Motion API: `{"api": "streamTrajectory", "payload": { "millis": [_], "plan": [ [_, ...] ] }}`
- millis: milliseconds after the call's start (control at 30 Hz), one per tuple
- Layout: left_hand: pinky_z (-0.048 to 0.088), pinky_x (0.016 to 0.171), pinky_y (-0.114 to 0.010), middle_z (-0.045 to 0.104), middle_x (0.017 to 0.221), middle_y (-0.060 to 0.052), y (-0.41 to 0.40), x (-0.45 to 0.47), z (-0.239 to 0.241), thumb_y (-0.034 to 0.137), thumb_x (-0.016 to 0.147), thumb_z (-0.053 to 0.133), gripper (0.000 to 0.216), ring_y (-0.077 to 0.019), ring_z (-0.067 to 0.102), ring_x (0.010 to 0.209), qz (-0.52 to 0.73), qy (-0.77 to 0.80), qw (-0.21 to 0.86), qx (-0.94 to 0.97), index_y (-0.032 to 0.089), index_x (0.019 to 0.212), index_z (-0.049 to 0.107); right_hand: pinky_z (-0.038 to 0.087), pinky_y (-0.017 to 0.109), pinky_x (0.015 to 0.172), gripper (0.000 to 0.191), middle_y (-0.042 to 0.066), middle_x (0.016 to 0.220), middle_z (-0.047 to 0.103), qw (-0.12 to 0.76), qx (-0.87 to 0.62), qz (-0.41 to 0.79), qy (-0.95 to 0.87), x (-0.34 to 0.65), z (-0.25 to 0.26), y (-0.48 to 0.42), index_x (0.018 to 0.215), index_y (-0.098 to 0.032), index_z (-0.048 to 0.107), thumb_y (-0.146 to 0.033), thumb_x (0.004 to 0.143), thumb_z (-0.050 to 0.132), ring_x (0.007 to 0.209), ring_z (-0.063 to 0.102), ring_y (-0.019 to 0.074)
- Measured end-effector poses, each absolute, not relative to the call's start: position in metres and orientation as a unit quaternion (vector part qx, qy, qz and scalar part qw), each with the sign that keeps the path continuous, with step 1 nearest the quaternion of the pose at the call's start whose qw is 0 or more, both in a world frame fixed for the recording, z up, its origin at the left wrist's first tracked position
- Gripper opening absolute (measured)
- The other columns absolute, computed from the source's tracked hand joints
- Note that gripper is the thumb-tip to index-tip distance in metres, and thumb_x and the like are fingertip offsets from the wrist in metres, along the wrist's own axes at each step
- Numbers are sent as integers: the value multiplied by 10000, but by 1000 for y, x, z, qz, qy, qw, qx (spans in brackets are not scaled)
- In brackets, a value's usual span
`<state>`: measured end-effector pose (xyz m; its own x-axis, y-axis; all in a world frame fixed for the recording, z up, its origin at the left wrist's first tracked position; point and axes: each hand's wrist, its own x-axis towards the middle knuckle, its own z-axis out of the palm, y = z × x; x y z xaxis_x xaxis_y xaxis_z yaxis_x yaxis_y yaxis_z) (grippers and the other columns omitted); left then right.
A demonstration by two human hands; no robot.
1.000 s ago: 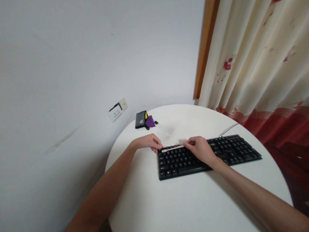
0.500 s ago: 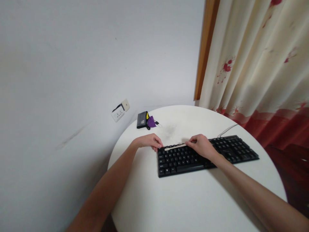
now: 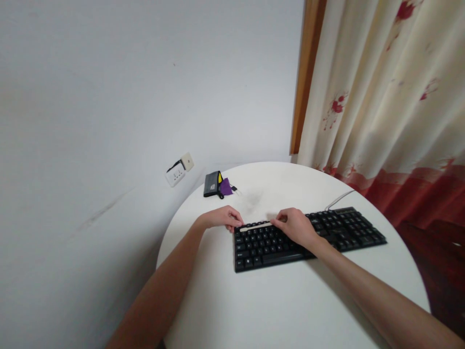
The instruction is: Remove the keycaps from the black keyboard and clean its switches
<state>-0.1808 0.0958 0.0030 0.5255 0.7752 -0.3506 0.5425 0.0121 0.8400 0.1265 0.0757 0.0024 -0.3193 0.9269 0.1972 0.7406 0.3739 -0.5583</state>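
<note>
A black keyboard [image 3: 279, 258] lies on the white round table, angled a little. My left hand [image 3: 225, 216] is at its far left corner, with curled fingers and thumb closed on that corner. Between the fingertips of my right hand [image 3: 293, 225] is the right end of a thin cream-coloured stick [image 3: 256, 226] with a slightly wider left end. The stick lies flat along the top rows of keys, its left end close to my left hand. My right hand and wrist cover keys in the middle of the keyboard.
Toward the back left of the table [image 3: 218, 300] is a grey pouch [image 3: 211, 184] with a purple cloth piece [image 3: 225, 187] beside it. A cable [image 3: 339, 198] runs from behind the keyboard. A wall socket [image 3: 176, 174] is at left; a patterned curtain [image 3: 366, 111] hangs at right.
My right hand and the stick have slid slightly left along the keyboard's upper keys. My left hand stays at the corner. The whole view has shifted a little.
</note>
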Motion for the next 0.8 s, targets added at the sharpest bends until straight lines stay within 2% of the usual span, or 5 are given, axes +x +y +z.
{"api": "streamTrajectory", "payload": {
  "millis": [133,333,600,800],
  "plan": [
    [477,573,-179,714,728,-56,94,-180,5,487,759,743,385,-131,669,632,106,474,518,704,142,932,745,416,269,619,302,59,735,726,228,-539,195,-787,140,6,85,691,-210,708,-489,796,654,697,656,202],
    [513,606,-200,718,757,-60,91,-179,8,480,751,749,387,-143,679,643,107,479,519,700,142,940,744,432,273,649,292,61,696,715,212,-540,214,-786,166,7,104,673,-200,708,-476,762,680,675,649,198],
    [526,616,-209,724,758,-66,91,-179,6,465,729,772,391,-150,680,652,115,482,516,699,136,939,745,418,268,630,307,59,714,718,240,-516,226,-791,156,3,95,686,-190,700,-470,802,647,680,640,192],
    [524,619,-206,722,752,-63,91,-179,6,481,737,764,399,-147,677,653,114,484,516,697,140,944,745,396,263,620,292,46,750,722,229,-519,186,-802,134,2,80,705,-214,696,-469,835,636,702,639,188]
  ]
}}
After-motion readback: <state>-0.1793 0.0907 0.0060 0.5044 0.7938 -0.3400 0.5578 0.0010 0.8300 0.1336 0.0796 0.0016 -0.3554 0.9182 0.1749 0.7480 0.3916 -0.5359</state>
